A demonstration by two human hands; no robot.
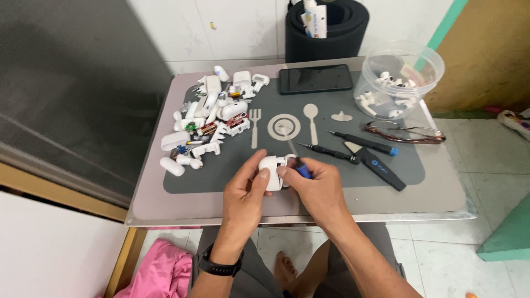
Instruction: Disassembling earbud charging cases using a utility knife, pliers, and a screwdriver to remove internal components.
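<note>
My left hand (247,190) is closed around a small white earbud case (271,172), thumb pressed on its front face, holding it just above the near edge of the dark grey mat (232,182). My right hand (314,190) meets it from the other side; its fingers are clenched on a blue-handled tool (301,167) whose tip sits against the case's right edge. A black watch (220,267) wraps my left wrist.

Just beyond my right hand lie three tools on the mat: a black screwdriver (330,152), a longer black driver with a blue end (364,143), and a flat black pry tool (378,167) slanting toward the right. Printed on the mat ahead of the case are pale fork, plate and spoon shapes (284,127).

To the left is a heap of white case shells and small circuit parts (210,118), spreading from the mat's near left up to its far corner. To the right, a pair of brown-framed glasses (406,133) rests at the mat's edge.

Farther back, a black phone (314,79) lies face up, and a clear round tub (398,77) holding white earbud pieces stands on the table's far right corner. Behind the grey table (441,193), a rolled black mat (331,27) stands against the white wall.
</note>
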